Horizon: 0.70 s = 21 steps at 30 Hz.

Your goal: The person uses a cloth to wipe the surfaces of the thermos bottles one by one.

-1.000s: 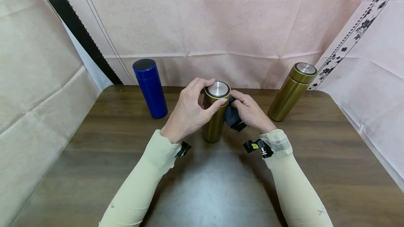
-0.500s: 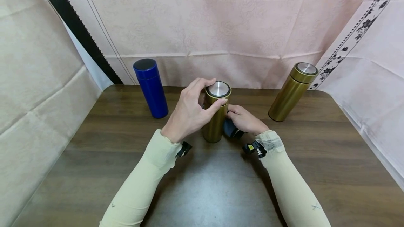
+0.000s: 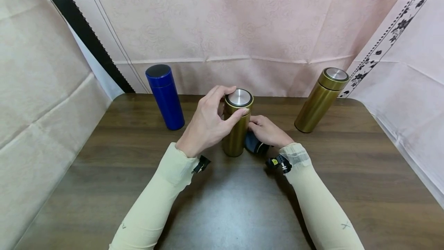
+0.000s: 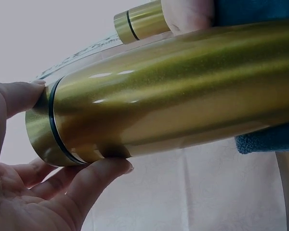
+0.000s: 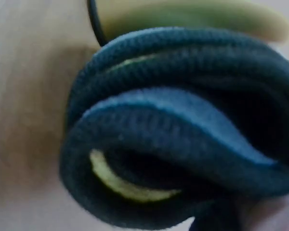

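Observation:
A gold thermos (image 3: 234,140) with a silver-topped lid stands upright on the table, between both hands. My left hand (image 3: 208,122) grips it around the lid, thumb on the near side and fingers behind. In the left wrist view, the thumb and fingertips straddle the dark seam below the lid (image 4: 41,132). Low on the thermos's right side, my right hand (image 3: 270,131) holds a folded dark blue cloth (image 3: 254,142) against the body. Part of that cloth (image 4: 267,138) shows beyond the thermos's lower edge in the left wrist view. Thick folds with yellow inside fill the right wrist view.
A blue thermos (image 3: 166,99) with a black top stands at the back left of the wooden table (image 3: 222,211). Another gold thermos (image 3: 318,105) stands at the back right. Pale fabric (image 3: 225,30) hangs behind the table and along both sides.
My right hand has slid down the thermos's side with the cloth, mostly in the first half second, and has stayed low since. My left hand has kept its grip in place.

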{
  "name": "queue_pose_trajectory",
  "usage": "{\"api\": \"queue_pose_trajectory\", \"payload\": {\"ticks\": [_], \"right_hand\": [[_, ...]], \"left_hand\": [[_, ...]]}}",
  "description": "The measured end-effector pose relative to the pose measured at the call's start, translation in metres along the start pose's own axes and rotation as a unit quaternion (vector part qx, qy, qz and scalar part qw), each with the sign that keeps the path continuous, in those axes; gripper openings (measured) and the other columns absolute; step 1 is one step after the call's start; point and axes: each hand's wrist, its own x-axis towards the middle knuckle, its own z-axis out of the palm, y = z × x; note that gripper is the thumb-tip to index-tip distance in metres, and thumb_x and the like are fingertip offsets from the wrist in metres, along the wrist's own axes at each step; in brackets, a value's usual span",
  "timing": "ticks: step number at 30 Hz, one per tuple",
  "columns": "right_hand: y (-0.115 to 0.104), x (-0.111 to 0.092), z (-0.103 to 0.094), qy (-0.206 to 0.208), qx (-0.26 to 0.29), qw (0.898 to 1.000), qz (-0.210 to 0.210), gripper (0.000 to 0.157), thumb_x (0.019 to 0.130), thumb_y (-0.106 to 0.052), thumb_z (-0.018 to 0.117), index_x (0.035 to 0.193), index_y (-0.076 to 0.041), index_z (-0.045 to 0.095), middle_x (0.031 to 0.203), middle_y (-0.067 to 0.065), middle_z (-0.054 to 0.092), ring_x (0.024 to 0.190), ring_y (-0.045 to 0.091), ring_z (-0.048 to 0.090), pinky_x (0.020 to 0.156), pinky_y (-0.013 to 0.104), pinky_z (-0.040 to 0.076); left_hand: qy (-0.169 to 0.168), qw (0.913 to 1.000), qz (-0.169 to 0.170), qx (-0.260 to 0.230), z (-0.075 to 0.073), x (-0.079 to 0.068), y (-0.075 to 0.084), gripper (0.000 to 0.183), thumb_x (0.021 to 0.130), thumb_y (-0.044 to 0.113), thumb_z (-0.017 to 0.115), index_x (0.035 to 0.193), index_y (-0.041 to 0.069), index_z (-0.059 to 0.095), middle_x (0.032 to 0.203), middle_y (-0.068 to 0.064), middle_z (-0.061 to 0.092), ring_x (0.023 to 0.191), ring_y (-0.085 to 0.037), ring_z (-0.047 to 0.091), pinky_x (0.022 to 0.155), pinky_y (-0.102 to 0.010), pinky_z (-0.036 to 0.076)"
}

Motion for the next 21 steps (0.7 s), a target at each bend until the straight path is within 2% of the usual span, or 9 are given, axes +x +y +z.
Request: {"api": "queue_pose_trajectory", "payload": {"ticks": [3, 4, 7, 10, 12, 17, 21], "right_hand": [[-0.005, -0.004, -0.009, 0.007, -0.008, 1.0, -0.017, 0.026, 0.106, -0.016, 0.041, 0.106, -0.015, 0.068, 0.089, 0.005, 0.056, 0.083, 0.021, 0.052, 0.075, 0.034, 0.041], [-0.007, -0.006, -0.013, 0.01, -0.01, 1.0, -0.022, 0.028, 0.105, -0.014, 0.042, 0.111, -0.015, 0.068, 0.093, 0.005, 0.059, 0.084, 0.02, 0.054, 0.076, 0.033, 0.042], [-0.017, -0.014, -0.027, 0.022, -0.006, 0.999, -0.027, 0.037, 0.102, -0.011, 0.044, 0.13, -0.016, 0.066, 0.112, 0.006, 0.066, 0.09, 0.02, 0.056, 0.08, 0.031, 0.045], [-0.03, -0.025, -0.041, 0.042, 0.008, 0.999, -0.025, 0.049, 0.098, -0.01, 0.048, 0.145, -0.019, 0.058, 0.133, 0.005, 0.064, 0.099, 0.021, 0.059, 0.084, 0.029, 0.048], [-0.039, -0.032, -0.048, 0.063, 0.024, 0.997, -0.025, 0.051, 0.096, -0.008, 0.049, 0.145, -0.02, 0.058, 0.134, 0.006, 0.064, 0.099, 0.023, 0.059, 0.082, 0.029, 0.049], [-0.056, -0.042, -0.052, 0.127, 0.059, 0.989, -0.038, 0.049, 0.092, -0.004, 0.052, 0.138, -0.019, 0.062, 0.12, 0.009, 0.069, 0.097, 0.022, 0.063, 0.082, 0.024, 0.049], [-0.064, -0.041, -0.047, 0.142, 0.067, 0.987, -0.039, 0.05, 0.092, -0.004, 0.052, 0.14, -0.017, 0.057, 0.118, 0.01, 0.066, 0.099, 0.022, 0.061, 0.084, 0.027, 0.049]], "left_hand": [[-0.001, 1.0, 0.001, -0.002, 0.0, 0.0, 0.0, 0.053, 0.093, 0.038, 0.075, 0.134, 0.008, 0.059, 0.12, -0.002, 0.063, 0.082, -0.016, 0.053, 0.07, -0.026, 0.048], [-0.002, 1.0, 0.0, -0.002, 0.0, 0.0, 0.0, 0.053, 0.093, 0.038, 0.075, 0.134, 0.008, 0.059, 0.121, -0.002, 0.063, 0.082, -0.016, 0.053, 0.07, -0.026, 0.048], [-0.005, 1.0, -0.002, -0.004, 0.0, 0.0, 0.0, 0.053, 0.093, 0.038, 0.075, 0.135, 0.008, 0.059, 0.123, -0.002, 0.063, 0.083, -0.015, 0.053, 0.071, -0.026, 0.049], [-0.008, 1.0, -0.005, -0.002, 0.0, -0.001, 0.0, 0.054, 0.093, 0.038, 0.074, 0.135, 0.008, 0.058, 0.123, -0.002, 0.062, 0.084, -0.014, 0.053, 0.072, -0.024, 0.048], [-0.008, 0.9999, -0.006, -0.004, 0.0, -0.001, 0.001, 0.054, 0.093, 0.038, 0.074, 0.135, 0.008, 0.058, 0.121, -0.002, 0.062, 0.083, -0.015, 0.053, 0.071, -0.025, 0.047], [-0.004, 1.0, -0.006, -0.007, -0.002, -0.001, 0.001, 0.053, 0.093, 0.037, 0.075, 0.134, 0.009, 0.059, 0.113, -0.001, 0.061, 0.08, -0.017, 0.052, 0.069, -0.025, 0.046], [-0.003, 1.0, -0.006, -0.007, -0.001, 0.0, 0.001, 0.052, 0.093, 0.037, 0.075, 0.134, 0.009, 0.059, 0.111, -0.001, 0.061, 0.079, -0.017, 0.052, 0.068, -0.025, 0.045]]}}
